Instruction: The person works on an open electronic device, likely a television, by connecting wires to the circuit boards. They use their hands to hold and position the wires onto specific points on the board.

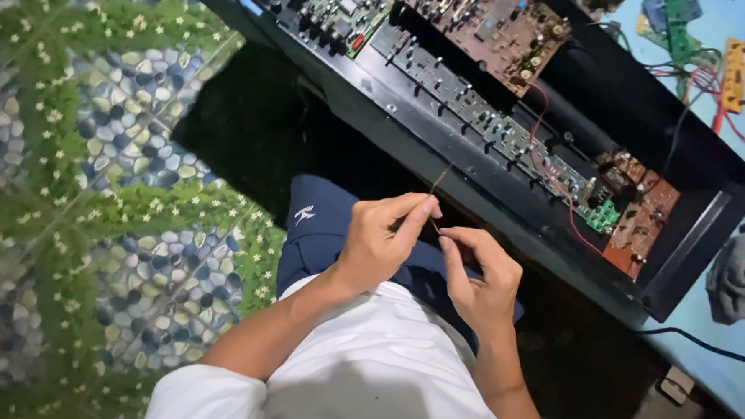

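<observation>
A thin wire is pinched between fingertips of left hand and right hand, both closed on it, near the opened black amplifier chassis w/ circuit boards. The wire could prob. be bent or dropped if grip slackens, judging by how fine it is.

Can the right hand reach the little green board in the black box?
Probably yes. The right hand sits close to the green board, the black box is open-topped, but both hands pinch a thin wire.
</observation>
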